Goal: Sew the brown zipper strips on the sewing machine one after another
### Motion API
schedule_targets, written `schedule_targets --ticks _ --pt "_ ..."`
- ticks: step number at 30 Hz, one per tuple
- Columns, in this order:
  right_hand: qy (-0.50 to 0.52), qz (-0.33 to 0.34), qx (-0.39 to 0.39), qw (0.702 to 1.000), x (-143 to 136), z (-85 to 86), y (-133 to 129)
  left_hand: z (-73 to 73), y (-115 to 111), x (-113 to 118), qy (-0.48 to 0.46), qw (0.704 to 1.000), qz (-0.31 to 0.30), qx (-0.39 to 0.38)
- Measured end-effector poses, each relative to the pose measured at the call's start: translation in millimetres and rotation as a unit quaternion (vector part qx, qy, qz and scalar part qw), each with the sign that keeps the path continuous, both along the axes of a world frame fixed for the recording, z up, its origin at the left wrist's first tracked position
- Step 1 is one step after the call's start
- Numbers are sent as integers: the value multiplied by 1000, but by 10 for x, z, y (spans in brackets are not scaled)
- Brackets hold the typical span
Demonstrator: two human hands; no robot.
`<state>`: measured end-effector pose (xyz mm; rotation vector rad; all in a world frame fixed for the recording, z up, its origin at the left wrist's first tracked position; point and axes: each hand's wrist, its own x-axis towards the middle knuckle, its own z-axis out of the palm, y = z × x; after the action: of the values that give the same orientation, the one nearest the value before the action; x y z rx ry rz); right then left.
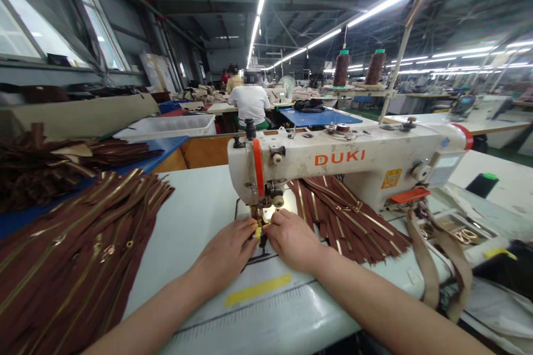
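Observation:
A white sewing machine marked DUKI stands on the pale table, its lamp lighting the needle area. Just left of the presser foot, my left hand is closed, thumb and fingers pinched together near a small yellow bit. On the other side my right hand has its fingers curled in towards the same spot. What lies between the fingertips is too small and hidden to name. Brown zippers with gold teeth are heaped to the left. More brown zippers fan out under the machine arm.
Yellow tape and a printed ruler scale mark the table's front. A parts tray with metal rings and beige straps sit at right. Thread cones stand behind. A person in a white shirt sits ahead, beyond a white bin.

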<state>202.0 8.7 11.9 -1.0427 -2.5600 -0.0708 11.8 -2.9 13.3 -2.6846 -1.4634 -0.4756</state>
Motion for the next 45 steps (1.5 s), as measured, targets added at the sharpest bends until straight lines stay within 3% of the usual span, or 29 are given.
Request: schedule_targets --ticks 5,14,28,32,39,42,45 --pt "3 -15 -9 1000 -4 4 -16 35 41 14 -22 1000 -10 0" --pt "9 -14 -23 1000 2 25 -37 -74 86 -39 -26 1000 -2 -2" --pt "18 -18 -12 1000 4 -7 -42 -4 106 6 -46 999 3 -12" --pt "34 -19 -10 999 -2 -16 -71 105 -80 -43 -43 999 8 -15" --pt "48 -2 -14 999 -17 -53 -94 288 -819 -243 -69 995 -30 -69" --pt "41 0 4 999 -36 -58 -109 345 -814 -278 -69 995 -25 -71" --pt "6 26 59 998 -61 -55 -161 349 -616 -289 10 998 -31 -54"
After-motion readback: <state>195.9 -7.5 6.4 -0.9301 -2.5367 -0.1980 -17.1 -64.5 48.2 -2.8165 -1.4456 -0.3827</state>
